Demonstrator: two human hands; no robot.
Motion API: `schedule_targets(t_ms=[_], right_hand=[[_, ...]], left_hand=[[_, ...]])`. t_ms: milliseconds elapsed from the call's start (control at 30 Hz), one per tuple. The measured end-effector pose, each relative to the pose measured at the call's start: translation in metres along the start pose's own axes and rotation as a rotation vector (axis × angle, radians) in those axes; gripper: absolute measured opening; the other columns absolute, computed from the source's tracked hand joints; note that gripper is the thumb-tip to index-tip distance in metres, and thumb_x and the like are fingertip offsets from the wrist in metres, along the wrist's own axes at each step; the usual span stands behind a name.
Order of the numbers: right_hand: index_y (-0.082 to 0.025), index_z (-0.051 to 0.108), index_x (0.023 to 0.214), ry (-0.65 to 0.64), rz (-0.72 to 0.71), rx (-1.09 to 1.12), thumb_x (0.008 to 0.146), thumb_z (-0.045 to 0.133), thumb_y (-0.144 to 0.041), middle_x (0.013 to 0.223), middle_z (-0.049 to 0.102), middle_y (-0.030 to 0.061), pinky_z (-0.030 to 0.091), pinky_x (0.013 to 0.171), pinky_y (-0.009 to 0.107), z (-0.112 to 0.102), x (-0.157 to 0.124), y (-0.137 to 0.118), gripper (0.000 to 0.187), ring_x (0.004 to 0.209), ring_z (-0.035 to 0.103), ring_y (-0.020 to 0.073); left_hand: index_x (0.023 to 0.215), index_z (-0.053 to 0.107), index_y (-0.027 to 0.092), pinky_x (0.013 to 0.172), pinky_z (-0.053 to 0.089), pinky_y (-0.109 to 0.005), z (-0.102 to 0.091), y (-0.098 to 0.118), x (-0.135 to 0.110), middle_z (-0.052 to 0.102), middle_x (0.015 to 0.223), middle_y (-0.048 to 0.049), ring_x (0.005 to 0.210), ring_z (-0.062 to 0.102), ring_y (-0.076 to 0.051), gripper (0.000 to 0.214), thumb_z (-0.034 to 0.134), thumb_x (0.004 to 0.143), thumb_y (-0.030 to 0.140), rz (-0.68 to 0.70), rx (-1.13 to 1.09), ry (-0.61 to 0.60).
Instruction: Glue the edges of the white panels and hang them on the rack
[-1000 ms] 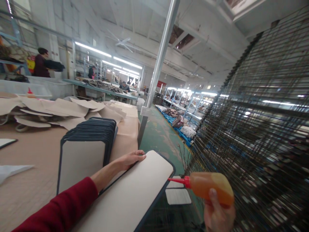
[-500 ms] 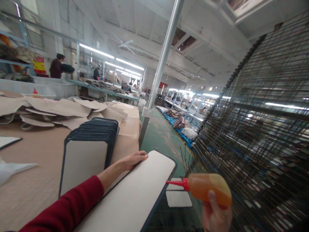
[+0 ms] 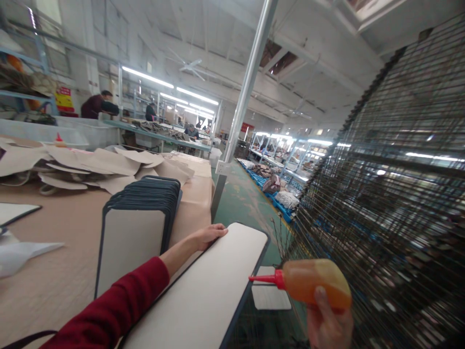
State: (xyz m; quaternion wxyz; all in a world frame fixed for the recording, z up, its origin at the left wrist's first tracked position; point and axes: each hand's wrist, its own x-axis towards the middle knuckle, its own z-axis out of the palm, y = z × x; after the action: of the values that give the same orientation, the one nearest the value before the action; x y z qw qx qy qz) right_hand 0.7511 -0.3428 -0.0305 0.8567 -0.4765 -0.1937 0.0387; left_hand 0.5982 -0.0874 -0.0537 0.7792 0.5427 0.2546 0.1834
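A long white panel with rounded corners and a dark edging (image 3: 203, 286) slants across the lower middle. My left hand (image 3: 209, 236) grips its far left edge, thumb on the white face and the other fingers hidden or close to the rim. In my right hand (image 3: 329, 322), at the lower right, is a glue bottle (image 3: 314, 283) of amber liquid with a red nozzle. The bottle lies on its side, its nozzle tip pointing left at the panel's right edge; whether it touches cannot be made out. Behind my left arm stands a stack of similar dark-edged panels (image 3: 132, 247).
Loose beige sheets (image 3: 94, 165) are heaped on the brown-covered table (image 3: 72, 223), with another red-tipped bottle (image 3: 59, 140) behind. A metal post (image 3: 250, 77) rises at the table's corner. Tall wire racks (image 3: 392, 194) stand close on the right. Several people work farther back.
The nozzle tip has shifted slightly down along the panel's right edge. The panel and my left arm sit a little farther right in view. A distant person has bent forward.
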Motion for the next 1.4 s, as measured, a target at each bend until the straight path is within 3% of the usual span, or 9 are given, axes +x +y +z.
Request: schedule_targets(t_ms=[367,700,800,933,1100,1233,1400], right_hand=[[-0.020,0.061,0.098,-0.037,0.018,-0.029,0.053,0.081,-0.037,0.069,0.066,-0.0042,0.050,0.062,0.017,-0.006,-0.004,0.001,0.052,0.070,0.061,0.0123],[-0.017,0.059,0.074,-0.116,-0.073,-0.157,0.054,0.079,-0.037,0.065,0.066,0.0008,0.051,0.055,0.025,-0.012,-0.007,0.008,0.035,0.064,0.062,0.0177],[-0.017,0.060,0.079,-0.114,-0.102,-0.173,0.053,0.079,-0.036,0.065,0.066,0.0006,0.051,0.056,0.025,-0.013,-0.007,0.009,0.037,0.064,0.062,0.0176],[-0.017,0.060,0.092,-0.131,-0.005,-0.110,0.051,0.080,-0.039,0.065,0.066,0.0001,0.051,0.056,0.024,-0.013,-0.007,0.005,0.050,0.061,0.062,0.0164],[-0.017,0.060,0.089,-0.120,0.080,-0.102,0.049,0.080,-0.040,0.069,0.067,0.0015,0.052,0.059,0.022,-0.021,-0.005,0.010,0.050,0.066,0.063,0.0162],[-0.017,0.060,0.088,-0.196,0.048,-0.197,0.057,0.077,-0.040,0.076,0.069,0.0062,0.054,0.061,0.027,-0.036,-0.002,0.023,0.042,0.070,0.064,0.0190],[-0.018,0.061,0.079,-0.181,-0.061,-0.302,0.048,0.081,-0.036,0.071,0.067,0.0054,0.053,0.054,0.026,-0.047,0.001,0.030,0.042,0.064,0.063,0.0193]], left_hand=[[0.076,0.048,0.016,0.051,0.041,-0.023,-0.001,0.001,0.011,0.055,0.059,0.0041,0.050,0.051,-0.010,0.032,0.072,0.066,0.033,-0.012,0.000,0.048],[0.074,0.047,0.016,0.051,0.044,-0.023,-0.006,0.011,0.017,0.056,0.056,0.0029,0.047,0.052,-0.011,0.018,0.063,0.078,0.024,-0.019,-0.018,0.128],[0.075,0.047,0.016,0.050,0.045,-0.023,-0.007,0.015,0.018,0.056,0.055,0.0028,0.047,0.052,-0.011,0.014,0.058,0.081,0.021,-0.021,-0.024,0.152],[0.074,0.047,0.016,0.051,0.046,-0.023,-0.008,0.018,0.020,0.056,0.055,0.0026,0.047,0.053,-0.012,0.015,0.060,0.080,0.021,-0.021,-0.026,0.174],[0.075,0.047,0.016,0.050,0.046,-0.025,-0.009,0.020,0.024,0.057,0.056,0.0010,0.046,0.053,-0.013,0.011,0.054,0.084,0.018,-0.017,-0.026,0.187],[0.076,0.047,0.016,0.050,0.047,-0.026,-0.011,0.021,0.028,0.056,0.056,0.0010,0.046,0.054,-0.013,0.011,0.048,0.087,0.015,-0.014,-0.032,0.191],[0.077,0.047,0.016,0.053,0.048,-0.026,-0.020,0.018,0.033,0.053,0.053,0.0030,0.048,0.054,-0.013,0.010,0.051,0.086,0.017,-0.011,-0.044,0.204]])
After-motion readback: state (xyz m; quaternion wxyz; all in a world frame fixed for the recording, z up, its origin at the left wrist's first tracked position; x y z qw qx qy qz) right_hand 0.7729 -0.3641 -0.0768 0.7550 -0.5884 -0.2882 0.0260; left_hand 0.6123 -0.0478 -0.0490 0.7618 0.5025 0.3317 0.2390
